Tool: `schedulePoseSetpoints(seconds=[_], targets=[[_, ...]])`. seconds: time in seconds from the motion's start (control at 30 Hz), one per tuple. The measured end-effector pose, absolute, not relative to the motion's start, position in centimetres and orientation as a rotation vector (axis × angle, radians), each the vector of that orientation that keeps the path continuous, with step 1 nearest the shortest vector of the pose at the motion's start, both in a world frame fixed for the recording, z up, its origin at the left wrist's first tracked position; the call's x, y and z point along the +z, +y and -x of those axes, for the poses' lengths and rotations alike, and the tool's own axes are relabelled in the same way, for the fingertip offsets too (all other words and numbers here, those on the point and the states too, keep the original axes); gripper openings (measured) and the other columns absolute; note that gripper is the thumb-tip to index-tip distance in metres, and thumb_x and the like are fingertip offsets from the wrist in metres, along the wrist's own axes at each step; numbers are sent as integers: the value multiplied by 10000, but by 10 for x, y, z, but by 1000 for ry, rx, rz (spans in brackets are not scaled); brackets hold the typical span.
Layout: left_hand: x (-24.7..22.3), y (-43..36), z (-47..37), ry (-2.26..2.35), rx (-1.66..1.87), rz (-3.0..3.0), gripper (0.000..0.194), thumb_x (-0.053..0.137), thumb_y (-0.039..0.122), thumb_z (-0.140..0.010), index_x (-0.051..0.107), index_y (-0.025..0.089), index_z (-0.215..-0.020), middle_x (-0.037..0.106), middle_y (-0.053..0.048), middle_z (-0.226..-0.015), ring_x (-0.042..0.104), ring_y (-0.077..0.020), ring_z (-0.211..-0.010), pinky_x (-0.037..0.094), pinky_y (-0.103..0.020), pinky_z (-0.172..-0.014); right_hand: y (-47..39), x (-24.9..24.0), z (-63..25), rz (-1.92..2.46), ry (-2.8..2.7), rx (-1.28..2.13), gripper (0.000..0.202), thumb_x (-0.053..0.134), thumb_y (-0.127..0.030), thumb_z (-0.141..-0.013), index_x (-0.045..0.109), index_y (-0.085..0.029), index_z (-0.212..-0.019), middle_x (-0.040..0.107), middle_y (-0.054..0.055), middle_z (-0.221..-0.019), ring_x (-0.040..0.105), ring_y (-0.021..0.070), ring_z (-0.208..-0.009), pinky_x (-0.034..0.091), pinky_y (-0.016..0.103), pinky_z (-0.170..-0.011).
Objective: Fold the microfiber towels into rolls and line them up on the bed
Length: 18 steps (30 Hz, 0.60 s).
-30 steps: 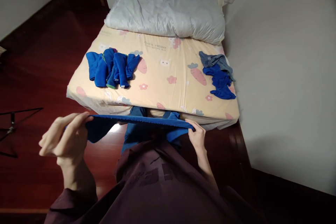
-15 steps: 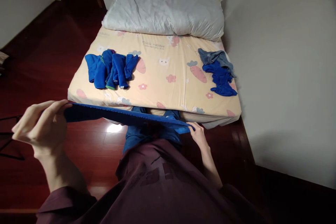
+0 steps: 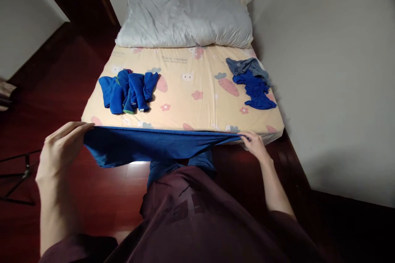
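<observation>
A blue towel [image 3: 148, 144] hangs stretched between my hands, in front of the bed's near edge. My left hand [image 3: 66, 141] pinches its upper left corner; my right hand [image 3: 254, 144] pinches the upper right corner. The top edge runs almost level, and the cloth sags deeper on the left side. Beyond it, on the left of the bed, lies a row of rolled or folded blue cloths [image 3: 115, 94], one with a green edge. To the right, a crumpled blue cloth [image 3: 254, 90] lies against a crumpled grey-blue cloth [image 3: 247, 67].
The bed [image 3: 191, 111] has a yellow sheet with carrots and flowers. A bulky white quilt [image 3: 185, 16] fills its far end. A wall [image 3: 324, 70] runs along the right side. Black stand legs [image 3: 23, 176] stand on the red-brown floor [image 3: 101, 205] at the left.
The towel has swung from a slant to nearly level and spread open. My right hand has moved up and to the right, my left hand slightly right. The view has tilted up a little.
</observation>
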<state>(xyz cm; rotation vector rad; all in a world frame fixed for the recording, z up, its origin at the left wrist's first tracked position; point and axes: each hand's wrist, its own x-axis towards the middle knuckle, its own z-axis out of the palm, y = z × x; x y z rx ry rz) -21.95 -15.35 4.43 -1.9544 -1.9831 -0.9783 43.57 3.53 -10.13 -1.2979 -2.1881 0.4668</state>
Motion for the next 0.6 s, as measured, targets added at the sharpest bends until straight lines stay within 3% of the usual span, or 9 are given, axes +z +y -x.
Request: schedulePoseSetpoints(seconds=[0.2, 0.43, 0.6], targets=[[29, -73, 242, -1833, -988, 1948, 351, 501, 321, -970, 778, 145, -842, 762, 19, -873, 667, -55, -775, 535, -179, -743, 107, -35, -466, 1290, -2166, 86, 251, 537, -275, -984, 762, -201, -1067, 764, 112, -1067, 702, 250, -1023, 545, 389, -939], [49, -18, 219, -1929, -1066, 1915, 281, 535, 195, -930, 678, 75, -720, 722, 26, -832, 575, -2, -541, 446, -105, -514, 139, 9, -493, 1425, -2067, -50, 212, 608, -277, -971, 785, -183, -1039, 784, 112, -1030, 717, 222, -874, 520, 319, -824], [67, -12, 195, -1811, -1159, 1994, 262, 525, 197, -920, 686, 80, -750, 681, 54, -747, 625, -41, -631, 489, -130, -573, 131, 20, -514, 1479, -2082, -68, 218, 623, -254, -969, 810, -176, -1051, 767, 119, -1002, 678, 180, -808, 475, 309, -786]])
